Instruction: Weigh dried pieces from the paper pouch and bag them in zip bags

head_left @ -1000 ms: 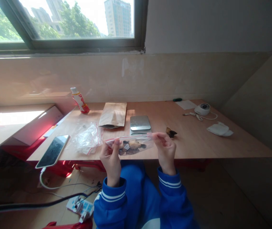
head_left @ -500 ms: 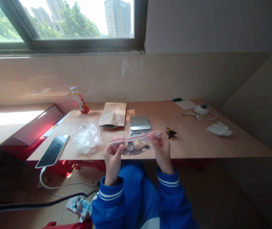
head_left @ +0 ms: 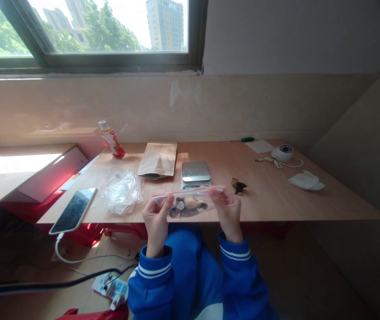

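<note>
A clear zip-lock bag with a red line along its top edge is stretched between my two hands, above the table's near edge. Brown and dark dried pieces and a small pale packet lie inside it. My left hand pinches the bag's left top corner, thumb on the near side. At the right top corner, my right hand is closed on the bag. Just beyond the bag sits a kitchen scale, its front partly hidden. A loose dark brown dried piece lies right of the scale.
On the wooden table are a brown paper pouch, a heap of clear zip bags, a bottle and a phone on a cable. To the right are a white camera, paper and white tissue.
My left thumb has moved up to the bag's top edge. That edge is now more level, and my right fingers have shifted slightly. The things on the table have not moved.
</note>
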Demonstrator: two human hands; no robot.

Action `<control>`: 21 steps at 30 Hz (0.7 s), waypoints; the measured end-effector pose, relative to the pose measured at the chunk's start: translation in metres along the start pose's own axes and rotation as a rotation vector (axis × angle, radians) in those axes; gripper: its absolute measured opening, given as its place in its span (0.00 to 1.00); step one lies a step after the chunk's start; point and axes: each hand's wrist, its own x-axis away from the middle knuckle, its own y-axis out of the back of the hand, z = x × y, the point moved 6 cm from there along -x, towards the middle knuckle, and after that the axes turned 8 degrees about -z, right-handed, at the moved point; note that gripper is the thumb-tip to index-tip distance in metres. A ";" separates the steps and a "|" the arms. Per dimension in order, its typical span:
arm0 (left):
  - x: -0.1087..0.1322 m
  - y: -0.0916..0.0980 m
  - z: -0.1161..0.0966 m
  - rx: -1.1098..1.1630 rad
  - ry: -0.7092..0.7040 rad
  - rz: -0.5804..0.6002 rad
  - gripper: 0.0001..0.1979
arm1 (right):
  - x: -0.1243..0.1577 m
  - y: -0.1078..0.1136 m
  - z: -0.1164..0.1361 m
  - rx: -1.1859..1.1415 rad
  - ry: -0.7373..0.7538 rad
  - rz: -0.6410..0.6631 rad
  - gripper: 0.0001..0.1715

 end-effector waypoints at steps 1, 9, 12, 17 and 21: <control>0.000 0.000 0.001 0.013 0.013 -0.002 0.11 | 0.000 0.001 0.001 0.020 0.011 -0.013 0.11; 0.001 -0.001 0.001 0.011 0.058 -0.039 0.13 | 0.001 0.001 0.005 0.051 0.105 -0.049 0.10; 0.002 -0.003 -0.001 0.005 0.077 -0.010 0.13 | 0.002 -0.004 0.002 -0.021 0.107 0.026 0.10; 0.003 -0.008 0.003 0.112 0.153 0.071 0.15 | 0.001 -0.008 -0.001 -0.065 0.080 0.122 0.12; 0.002 -0.007 0.009 0.076 0.174 0.074 0.14 | 0.000 -0.009 -0.006 -0.014 0.028 0.177 0.14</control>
